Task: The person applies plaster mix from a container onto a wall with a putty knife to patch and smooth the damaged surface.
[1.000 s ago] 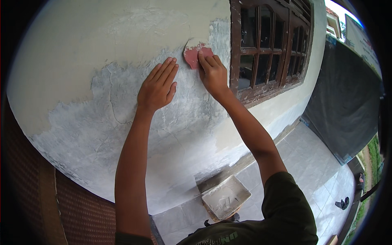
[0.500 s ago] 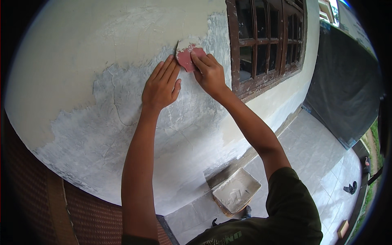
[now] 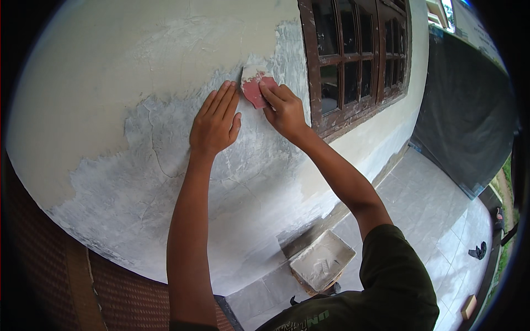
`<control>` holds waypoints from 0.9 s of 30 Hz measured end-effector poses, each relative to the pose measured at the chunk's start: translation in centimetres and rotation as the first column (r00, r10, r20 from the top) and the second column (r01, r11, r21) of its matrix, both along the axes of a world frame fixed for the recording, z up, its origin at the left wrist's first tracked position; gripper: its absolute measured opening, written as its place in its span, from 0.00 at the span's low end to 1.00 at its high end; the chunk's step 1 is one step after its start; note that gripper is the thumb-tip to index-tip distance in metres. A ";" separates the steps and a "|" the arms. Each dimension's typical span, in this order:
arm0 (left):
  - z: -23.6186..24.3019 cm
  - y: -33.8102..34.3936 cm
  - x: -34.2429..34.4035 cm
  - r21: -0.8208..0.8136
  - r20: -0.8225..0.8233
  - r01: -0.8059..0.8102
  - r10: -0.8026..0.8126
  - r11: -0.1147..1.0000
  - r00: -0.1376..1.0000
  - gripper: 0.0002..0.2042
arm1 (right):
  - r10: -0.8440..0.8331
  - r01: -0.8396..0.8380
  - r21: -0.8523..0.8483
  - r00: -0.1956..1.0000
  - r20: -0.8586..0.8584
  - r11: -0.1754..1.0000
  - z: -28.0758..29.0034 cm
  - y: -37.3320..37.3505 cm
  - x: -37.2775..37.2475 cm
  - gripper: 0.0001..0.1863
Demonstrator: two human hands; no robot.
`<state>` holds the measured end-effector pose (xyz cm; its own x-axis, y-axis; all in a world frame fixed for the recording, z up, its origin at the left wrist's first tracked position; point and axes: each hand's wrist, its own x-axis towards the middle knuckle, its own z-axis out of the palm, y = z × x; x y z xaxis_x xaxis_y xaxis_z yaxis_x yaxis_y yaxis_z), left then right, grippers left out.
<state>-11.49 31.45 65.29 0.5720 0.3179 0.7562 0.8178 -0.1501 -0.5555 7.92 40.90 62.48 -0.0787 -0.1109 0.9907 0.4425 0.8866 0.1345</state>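
My right hand (image 3: 285, 113) grips a red putty scraper (image 3: 255, 92) with white filler smeared along its upper edge. The scraper lies against the wall (image 3: 182, 138), close to the window frame. Just left of it, my left hand (image 3: 214, 120) rests flat on the wall, fingers stretched out and together, holding nothing. Around both hands the wall is patchy grey-white with streaks of filler and a long thin crack (image 3: 157, 148). Smooth cream paint covers the wall above and to the left.
A brown wooden window (image 3: 353, 60) with dark panes is at the upper right. Below, a tray of white filler (image 3: 324, 259) stands by the wall's foot on grey tiles (image 3: 403, 198). A dark sheet (image 3: 466, 110) hangs at the right; woven brown furniture (image 3: 132, 292) is at the lower left.
The scraper and my right hand are slightly lower in the picture. My left hand stays flat on the wall; the whole view has shifted a little.
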 end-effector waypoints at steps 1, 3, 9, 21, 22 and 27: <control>0.2 0.0 0.0 0.002 0.000 -0.004 0.004 1.000 1.000 0.23 | 0.040 -0.040 0.009 0.999 -0.008 0.999 0.7 -0.2 0.3 0.25; 0.0 0.0 0.3 -0.019 0.029 0.074 -0.073 0.997 0.997 0.23 | 0.008 -0.006 0.021 0.995 -0.097 1.000 4.7 0.2 1.4 0.25; 0.0 0.4 0.6 -0.020 0.028 0.094 -0.093 0.995 0.995 0.23 | -0.191 0.198 0.050 0.974 -0.122 0.979 7.6 3.2 1.5 0.25; 0.2 -1.7 -1.4 -0.118 -0.055 0.067 -0.074 0.991 0.996 0.24 | -0.139 0.148 0.026 0.967 -0.211 0.989 9.2 2.0 1.5 0.18; 0.1 -1.5 -1.3 -0.120 -0.059 0.071 -0.079 0.990 0.995 0.24 | -0.196 0.211 0.052 0.959 -0.206 0.976 9.4 2.2 1.3 0.18; 0.0 -1.9 -2.4 -0.056 -0.086 -0.029 0.024 0.998 0.996 0.23 | -0.088 0.088 -0.019 0.996 0.012 0.996 1.7 -1.9 -2.7 0.24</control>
<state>-13.88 29.58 65.28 0.6241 0.3754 0.6852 0.7722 -0.1626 -0.6142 5.21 39.03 64.13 -0.0982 -0.0842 0.9916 0.5174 0.8468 0.1231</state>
